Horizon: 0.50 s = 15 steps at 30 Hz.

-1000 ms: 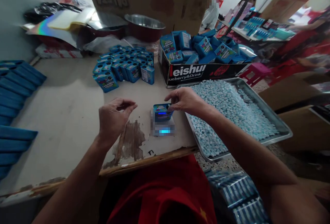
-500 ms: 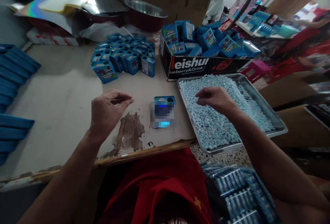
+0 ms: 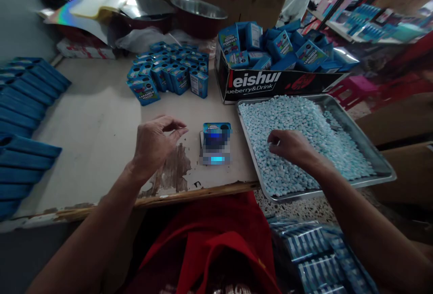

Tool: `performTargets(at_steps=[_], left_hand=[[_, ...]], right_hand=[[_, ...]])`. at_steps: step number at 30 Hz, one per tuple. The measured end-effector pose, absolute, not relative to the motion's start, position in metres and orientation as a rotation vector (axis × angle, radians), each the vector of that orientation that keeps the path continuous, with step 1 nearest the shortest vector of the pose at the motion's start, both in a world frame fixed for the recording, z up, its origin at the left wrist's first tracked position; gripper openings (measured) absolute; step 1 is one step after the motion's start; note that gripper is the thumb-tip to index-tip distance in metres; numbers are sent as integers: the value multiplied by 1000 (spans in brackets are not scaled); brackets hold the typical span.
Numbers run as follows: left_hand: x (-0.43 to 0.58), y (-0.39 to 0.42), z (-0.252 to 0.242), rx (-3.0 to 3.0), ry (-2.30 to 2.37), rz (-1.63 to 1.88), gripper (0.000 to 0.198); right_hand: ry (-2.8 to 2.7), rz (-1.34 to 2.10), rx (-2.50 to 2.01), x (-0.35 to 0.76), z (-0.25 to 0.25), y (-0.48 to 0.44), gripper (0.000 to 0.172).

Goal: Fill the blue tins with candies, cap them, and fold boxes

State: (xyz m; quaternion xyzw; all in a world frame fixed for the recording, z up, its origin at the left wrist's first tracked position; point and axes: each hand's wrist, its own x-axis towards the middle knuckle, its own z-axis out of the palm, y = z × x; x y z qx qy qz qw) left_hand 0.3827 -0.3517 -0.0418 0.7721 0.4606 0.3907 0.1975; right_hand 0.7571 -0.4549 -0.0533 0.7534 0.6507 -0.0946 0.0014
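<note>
My left hand hovers over the table, left of a small scale, with thumb and fingertips pinched together and nothing visible between them. On the scale sits a blue candy box with a dark round hole in its top. My right hand is at the left part of a metal tray full of small pale blue and white candies. Its fingers are curled close to the candies, and what they hold, if anything, is hidden.
Behind the scale stand several blue boxes. A black carton heaped with blue boxes is behind the tray. More blue boxes lie in rows at far left. The table's worn front edge is close to my red apron.
The view has shifted slightly, so most things appear farther right. My right hand is lower, closer to the candies. My left hand keeps its pinch and is nearer the scale.
</note>
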Motion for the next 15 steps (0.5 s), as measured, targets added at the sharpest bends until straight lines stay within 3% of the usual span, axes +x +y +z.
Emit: performTargets(at_steps=[5, 10, 15], left_hand=[[392, -351, -47, 2139, 1274, 1032, 14], [399, -348, -48, 2141, 1201, 986, 27], [396, -346, -51, 2015, 1196, 907, 45]], right_hand=[[2080, -398, 2502, 758, -50, -457, 7], [2094, -413, 2690, 751, -39, -448, 9], [2256, -906, 2820, 732, -22, -434, 16]])
